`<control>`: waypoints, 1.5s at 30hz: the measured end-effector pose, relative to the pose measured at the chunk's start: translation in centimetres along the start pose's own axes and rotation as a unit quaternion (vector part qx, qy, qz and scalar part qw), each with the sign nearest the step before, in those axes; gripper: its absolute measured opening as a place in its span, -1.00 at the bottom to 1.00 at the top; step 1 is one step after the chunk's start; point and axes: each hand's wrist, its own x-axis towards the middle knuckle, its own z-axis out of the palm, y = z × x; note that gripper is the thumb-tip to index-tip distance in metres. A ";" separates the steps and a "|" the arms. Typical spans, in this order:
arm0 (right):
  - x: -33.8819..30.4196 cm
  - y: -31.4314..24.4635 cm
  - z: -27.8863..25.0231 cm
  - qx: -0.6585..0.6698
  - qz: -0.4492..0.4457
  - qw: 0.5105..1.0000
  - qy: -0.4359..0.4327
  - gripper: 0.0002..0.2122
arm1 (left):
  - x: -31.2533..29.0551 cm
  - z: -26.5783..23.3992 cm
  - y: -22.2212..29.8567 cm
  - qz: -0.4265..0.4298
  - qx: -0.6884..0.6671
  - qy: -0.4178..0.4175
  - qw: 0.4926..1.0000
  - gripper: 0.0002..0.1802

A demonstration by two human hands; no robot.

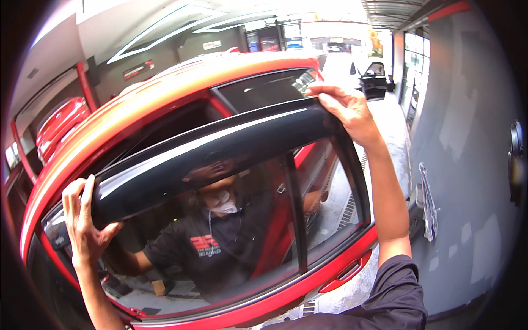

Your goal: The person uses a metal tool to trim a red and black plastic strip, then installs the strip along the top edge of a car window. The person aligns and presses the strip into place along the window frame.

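A long, curved, glossy black window visor [220, 144] spans the top of a red car door [220, 320], over its dark window glass [253, 220]. My left hand [85, 223] grips the visor's left end, with fingers at its upper corner and the thumb at its lower edge. At the far right end, my right hand [347, 113] pinches the visor's upper corner between thumb and fingers. Whether the visor touches the door frame all along, I cannot tell. The glass mirrors a person in a dark shirt.
The car's orange-red roof [181, 77] curves behind the door, above a dark opening. A red door handle [346, 272] sits low on the right. Beyond are a grey wall [467, 165] with hanging papers [429, 203], a raised red car [61, 127] and a white car [341, 69].
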 end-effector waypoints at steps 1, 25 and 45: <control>-0.1 0.3 -0.6 0.025 0.034 0.999 -0.001 -0.82 | 0.0 0.4 0.0 0.002 -0.001 0.003 1.000 0.10; -0.2 2.5 -0.9 0.203 0.038 0.978 0.027 -0.94 | 10.9 1.7 12.4 0.109 -0.045 -0.010 0.993 0.08; 0.4 3.3 -0.5 0.246 0.049 0.968 0.008 -0.94 | 16.5 1.4 11.4 -0.104 -0.454 -0.115 0.877 -0.78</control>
